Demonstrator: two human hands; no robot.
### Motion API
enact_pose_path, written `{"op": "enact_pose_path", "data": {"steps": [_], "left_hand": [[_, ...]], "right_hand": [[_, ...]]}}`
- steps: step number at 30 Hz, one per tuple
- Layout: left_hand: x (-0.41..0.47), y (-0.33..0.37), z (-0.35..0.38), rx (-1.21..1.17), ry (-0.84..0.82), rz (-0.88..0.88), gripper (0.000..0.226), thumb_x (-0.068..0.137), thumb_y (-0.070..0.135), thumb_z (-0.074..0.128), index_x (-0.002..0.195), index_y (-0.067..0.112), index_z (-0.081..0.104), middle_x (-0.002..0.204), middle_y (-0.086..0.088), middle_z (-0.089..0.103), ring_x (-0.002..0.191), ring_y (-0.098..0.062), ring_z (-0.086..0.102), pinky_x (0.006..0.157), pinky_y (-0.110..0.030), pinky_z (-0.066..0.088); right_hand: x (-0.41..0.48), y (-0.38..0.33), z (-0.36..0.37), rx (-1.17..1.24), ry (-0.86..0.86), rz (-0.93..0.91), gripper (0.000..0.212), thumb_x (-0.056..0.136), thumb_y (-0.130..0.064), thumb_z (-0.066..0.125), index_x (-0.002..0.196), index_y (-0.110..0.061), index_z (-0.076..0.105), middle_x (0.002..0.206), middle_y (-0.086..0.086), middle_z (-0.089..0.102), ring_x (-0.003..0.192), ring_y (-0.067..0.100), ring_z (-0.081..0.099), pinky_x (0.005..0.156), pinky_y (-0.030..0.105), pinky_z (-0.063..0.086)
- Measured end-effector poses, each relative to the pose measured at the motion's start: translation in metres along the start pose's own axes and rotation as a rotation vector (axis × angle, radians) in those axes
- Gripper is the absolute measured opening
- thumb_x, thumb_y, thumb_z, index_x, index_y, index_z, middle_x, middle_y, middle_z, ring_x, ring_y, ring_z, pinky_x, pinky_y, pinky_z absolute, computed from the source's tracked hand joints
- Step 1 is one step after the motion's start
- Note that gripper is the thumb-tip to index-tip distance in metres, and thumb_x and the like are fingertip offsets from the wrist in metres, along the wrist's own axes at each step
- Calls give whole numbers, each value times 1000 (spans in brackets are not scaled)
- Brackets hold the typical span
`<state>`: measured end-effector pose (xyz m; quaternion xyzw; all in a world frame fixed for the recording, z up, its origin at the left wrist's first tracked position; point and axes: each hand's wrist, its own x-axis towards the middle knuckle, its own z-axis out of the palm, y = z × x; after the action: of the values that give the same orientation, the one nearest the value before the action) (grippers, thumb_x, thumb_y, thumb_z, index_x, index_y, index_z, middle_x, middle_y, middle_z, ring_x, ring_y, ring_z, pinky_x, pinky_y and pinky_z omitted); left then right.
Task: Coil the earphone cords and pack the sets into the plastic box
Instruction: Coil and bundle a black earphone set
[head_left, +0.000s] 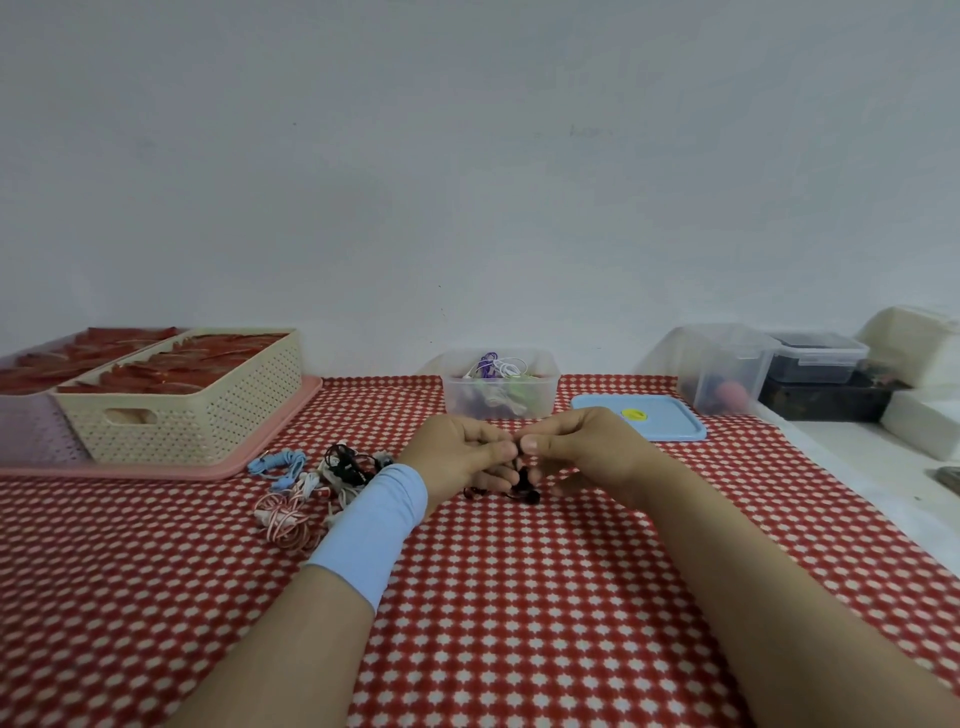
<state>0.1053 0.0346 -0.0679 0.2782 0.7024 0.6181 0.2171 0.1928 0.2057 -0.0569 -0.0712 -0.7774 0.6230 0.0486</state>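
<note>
Ignore the loose earphone heap (311, 483) for now. Hold firm with the left hand (462, 457), now pinching the black earphone cord (524, 488) just above the checked tablecloth (519, 597), before the plastic box (500, 387). Wind small even loops with the right hand (576, 452), pinching too. Tuck earbuds last.

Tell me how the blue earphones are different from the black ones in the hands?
The blue earphones are light blue; the black earphones are dark. The blue earphones lie untouched on the cloth; the left hand and right hand pinch the black earphones. The blue earphones sit beside the pink tray; the black earphones sit in front of the plastic box. Both are outside it.
</note>
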Motion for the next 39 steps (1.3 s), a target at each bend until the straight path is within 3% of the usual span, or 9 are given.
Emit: {"op": "enact_pose_path", "data": {"steps": [3,8,11,14,21,26,31,35,39], "left_hand": [[4,0,-1,152,85,38,9,89,9,70,96,8,75,78,-12,74,66,-18,70,58,-24,56],[15,2,-6,504,281,136,9,88,26,71,92,22,78,81,6,74,63,-5,64,73,-24,54],[19,2,-8,703,292,108,17,90,35,67,98,25,77,94,10,73,85,-4,63,82,-25,50],[22,6,-5,820,276,103,21,92,39,63,102,25,76,101,9,72,90,-8,63,86,-28,50],[20,13,2,854,235,363,25,98,24,57,118,30,70,121,11,68,103,-7,63,96,-24,48],[14,19,17,870,-42,182,38,86,24,70,123,33,65,109,13,69,80,3,54,86,-20,46],[21,17,33,833,16,138,37,82,24,76,118,26,67,87,8,71,80,-8,64,83,-27,52],[27,20,43,926,9,145,19,89,29,68,106,25,76,103,6,71,90,-12,64,85,-24,50],[31,20,53,901,13,137,21,85,32,73,105,27,75,103,8,71,89,-7,63,86,-23,51]], "right_hand": [[3,0,4,-25,65,-14,13,89,-21,75,99,-16,80,89,1,79,69,15,72,56,26,55],[9,2,-1,-246,185,-113,13,90,-23,75,87,-10,78,79,-1,76,58,11,65,53,18,48],[10,3,-3,-498,113,-79,12,82,-28,81,79,-16,79,74,-6,75,61,1,63,67,23,53],[8,1,-4,-705,-61,13,12,74,-36,86,83,-29,81,83,-15,75,82,1,67,77,22,53],[6,1,-10,-649,-66,-14,6,80,-26,84,84,-30,80,80,-14,76,74,4,69,66,16,52],[5,-1,-19,-511,49,-13,8,87,-14,74,89,-18,81,63,-7,70,53,6,63,47,19,46],[7,-8,-29,-497,99,6,4,86,-17,76,89,-18,80,73,-3,76,54,8,66,47,21,46],[3,-20,-53,-500,167,-12,12,88,-15,75,100,-16,76,83,-3,77,59,15,72,42,20,44],[-1,-28,-89,-675,278,-19,13,88,-10,74,90,-22,78,97,-3,77,53,10,68,55,13,48]]}}
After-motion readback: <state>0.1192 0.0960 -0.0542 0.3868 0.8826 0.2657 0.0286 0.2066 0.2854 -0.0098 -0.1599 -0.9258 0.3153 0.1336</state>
